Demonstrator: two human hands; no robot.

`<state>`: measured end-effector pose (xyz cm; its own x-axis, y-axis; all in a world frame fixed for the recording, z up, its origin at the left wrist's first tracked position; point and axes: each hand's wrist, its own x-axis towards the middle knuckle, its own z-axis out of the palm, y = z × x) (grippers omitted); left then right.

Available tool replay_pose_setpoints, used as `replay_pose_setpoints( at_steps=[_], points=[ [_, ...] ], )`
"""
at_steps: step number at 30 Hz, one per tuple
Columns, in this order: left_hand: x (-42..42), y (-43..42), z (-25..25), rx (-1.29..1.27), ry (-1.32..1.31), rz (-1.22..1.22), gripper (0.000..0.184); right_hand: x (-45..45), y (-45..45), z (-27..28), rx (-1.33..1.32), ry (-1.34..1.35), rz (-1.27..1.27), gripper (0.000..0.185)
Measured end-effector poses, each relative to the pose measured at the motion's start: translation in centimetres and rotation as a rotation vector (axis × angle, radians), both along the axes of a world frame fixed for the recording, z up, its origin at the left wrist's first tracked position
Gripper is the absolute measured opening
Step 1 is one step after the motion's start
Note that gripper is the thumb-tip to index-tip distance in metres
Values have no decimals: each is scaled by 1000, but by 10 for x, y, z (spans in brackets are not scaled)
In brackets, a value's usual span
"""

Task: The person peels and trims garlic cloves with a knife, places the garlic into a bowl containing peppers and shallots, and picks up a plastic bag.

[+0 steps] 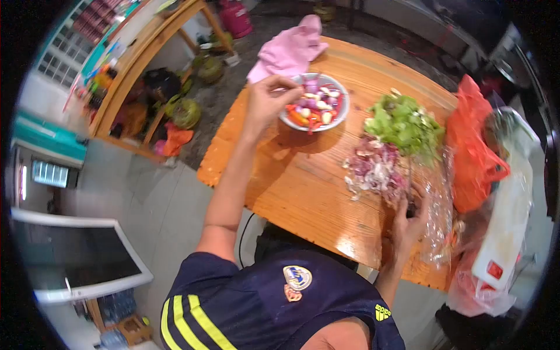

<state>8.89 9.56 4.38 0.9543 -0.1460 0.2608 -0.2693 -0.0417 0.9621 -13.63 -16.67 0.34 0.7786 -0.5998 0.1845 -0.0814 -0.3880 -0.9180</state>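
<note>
My left hand [273, 96] is at the left rim of a bowl [344, 118], thumb and fingertips pinched together; whatever may be between them is hidden. In the bowl are peeled shallots [311, 86], garlic cloves [322, 105] and red and orange chillies [297, 116]. My right hand [411, 219] is low at the table's right side, its fingers closed round the dark handle of a knife [412, 209]. The thin blade seems to point away from me. Just beyond this hand lie a heap of purple and white onion skins [376, 166] and a pile of green trimmings [405, 122].
A pink cloth [289, 49] lies at the wooden table's [303, 192] far left corner. Along the right side are clear plastic wrap [437, 216], a red plastic bag [469, 146] and a long white container [507, 227]. A wooden shelf [134, 64] with gas cylinders [185, 112] stands to the left.
</note>
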Motion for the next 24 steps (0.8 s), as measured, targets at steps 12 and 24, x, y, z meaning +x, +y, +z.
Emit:
replay_pose_setpoints(
  at_steps=[12, 24],
  points=[
    [1, 3, -13, 76, -21, 27, 7, -6, -19, -14, -78, -9, -44, 28],
    [2, 0, -3, 78, -53, -97, 22, -30, -20, -4, -98, 122, -110, 30]
  ],
)
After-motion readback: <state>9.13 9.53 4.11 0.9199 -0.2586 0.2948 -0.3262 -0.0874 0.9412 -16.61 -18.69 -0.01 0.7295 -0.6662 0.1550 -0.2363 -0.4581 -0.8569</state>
